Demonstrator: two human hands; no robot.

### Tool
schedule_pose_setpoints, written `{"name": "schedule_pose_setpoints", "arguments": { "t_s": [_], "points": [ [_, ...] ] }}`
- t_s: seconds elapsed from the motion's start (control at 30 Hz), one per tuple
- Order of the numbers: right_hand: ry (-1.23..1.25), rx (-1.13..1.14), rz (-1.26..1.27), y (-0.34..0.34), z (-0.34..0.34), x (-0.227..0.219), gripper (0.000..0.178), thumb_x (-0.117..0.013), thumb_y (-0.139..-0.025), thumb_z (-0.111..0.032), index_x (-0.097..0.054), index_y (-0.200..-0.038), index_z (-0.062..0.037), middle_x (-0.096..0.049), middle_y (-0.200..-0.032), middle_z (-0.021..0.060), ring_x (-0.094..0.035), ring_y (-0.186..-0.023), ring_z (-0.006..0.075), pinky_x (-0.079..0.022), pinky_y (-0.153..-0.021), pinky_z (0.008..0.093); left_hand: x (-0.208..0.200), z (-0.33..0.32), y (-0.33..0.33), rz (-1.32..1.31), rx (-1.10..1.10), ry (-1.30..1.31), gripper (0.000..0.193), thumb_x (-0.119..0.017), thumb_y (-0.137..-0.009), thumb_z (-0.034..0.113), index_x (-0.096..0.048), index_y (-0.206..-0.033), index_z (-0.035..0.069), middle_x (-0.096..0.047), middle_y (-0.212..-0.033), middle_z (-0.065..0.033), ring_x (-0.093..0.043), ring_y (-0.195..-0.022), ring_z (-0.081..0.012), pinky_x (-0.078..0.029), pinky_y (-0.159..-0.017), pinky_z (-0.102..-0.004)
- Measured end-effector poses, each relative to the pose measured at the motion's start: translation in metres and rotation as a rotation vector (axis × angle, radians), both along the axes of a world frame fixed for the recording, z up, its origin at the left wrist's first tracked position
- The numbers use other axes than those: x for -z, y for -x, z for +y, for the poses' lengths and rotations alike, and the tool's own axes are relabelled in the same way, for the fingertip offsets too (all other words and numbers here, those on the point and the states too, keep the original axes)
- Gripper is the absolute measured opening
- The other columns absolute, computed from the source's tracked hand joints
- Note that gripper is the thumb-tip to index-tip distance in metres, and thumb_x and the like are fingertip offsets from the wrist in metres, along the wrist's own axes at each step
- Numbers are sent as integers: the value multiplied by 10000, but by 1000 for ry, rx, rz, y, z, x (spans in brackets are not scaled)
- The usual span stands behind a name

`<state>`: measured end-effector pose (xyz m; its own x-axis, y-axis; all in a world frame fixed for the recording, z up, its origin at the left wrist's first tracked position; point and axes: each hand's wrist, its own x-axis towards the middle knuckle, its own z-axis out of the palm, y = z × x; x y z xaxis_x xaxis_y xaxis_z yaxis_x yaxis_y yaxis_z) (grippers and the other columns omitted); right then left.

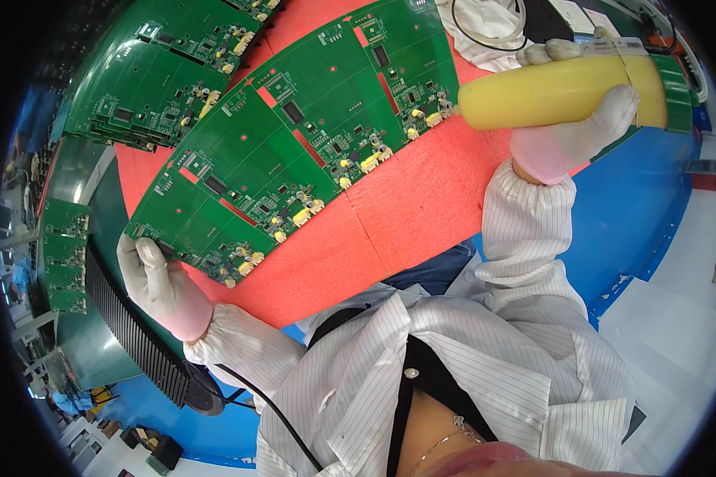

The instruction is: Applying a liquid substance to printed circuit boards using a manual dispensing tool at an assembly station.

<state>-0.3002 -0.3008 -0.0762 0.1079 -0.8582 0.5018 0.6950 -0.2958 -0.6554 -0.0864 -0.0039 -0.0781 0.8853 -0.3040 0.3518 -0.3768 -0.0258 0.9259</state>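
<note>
Red foam mat (334, 262), across the centre of the frame, bears the green circuit panel (270, 147), a long strip running from left of centre to the upper middle. Yellow cylinder (549, 89), at upper right, lies with its blunt end close to the panel's right end; whether the two touch I cannot tell. My right hand (573, 135) is gloved and wrapped around the cylinder, thumb on the near side, fingertips showing over the far side. My left hand (155, 282), at lower left of centre, is gloved and pinches the panel's left corner between thumb and fingers, some of which are hidden. For good handling, in my judgement, I should hold the panel by its bare margin, let the foam carry its length so that it does not flex, and guide the cylinder clear of the raised parts. Counted: one panel in hand, made up of four joined boards; one stack of panels (127, 79) at upper left, its layers too closely laid to number; one smaller-looking panel (65, 258) at the left edge; one cylinder; two hands; four clusters of yellow-and-white connectors (302, 215), one per board; four black chips (215, 184), likewise one per board.
</note>
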Motion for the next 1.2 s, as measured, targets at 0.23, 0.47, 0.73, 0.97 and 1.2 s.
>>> {"name": "schedule_pose_setpoints", "arguments": {
  "t_s": [0.23,0.47,0.73,0.97,1.2],
  "points": [
    [187,216,252,-2,3,4,380,-292,-918,-354,-458,-992,-20,-517,-796,135,-465,-668,217,-413,-626,326,0,7,-1,35,75,-6,305,-506,-910,220,-470,-1049,-50,-517,-807,2,-426,-652,-37,-310,-565,-165],
    [-27,37,27,2,0,0,342,-320,-903,-299,-456,-1039,-16,-522,-786,143,-470,-656,223,-417,-616,330,0,3,-1,17,99,55,327,-504,-910,231,-461,-1060,-56,-532,-847,-21,-456,-696,-55,-340,-603,-178],
    [13,-37,-108,0,2,-4,355,-305,-906,-300,-452,-1026,0,-538,-805,158,-492,-651,224,-423,-604,328,1,9,-5,27,144,33,366,-499,-911,230,-442,-1103,-76,-548,-895,-50,-496,-776,-78,-379,-696,-196],
    [-31,197,47,1,0,-3,348,-299,-911,-299,-445,-1029,-6,-540,-808,160,-499,-648,229,-430,-581,331,-3,5,-2,36,147,30,381,-503,-909,231,-434,-1121,-78,-549,-910,-58,-499,-787,-79,-379,-693,-192],
    [2,118,47,11,-5,-1,357,-316,-910,-324,-443,-1065,-28,-541,-805,153,-507,-667,241,-443,-603,336,-1,8,-3,34,113,11,396,-520,-898,255,-447,-1103,-76,-540,-858,-35,-483,-725,-68,-364,-633,-181]
  ]
}}
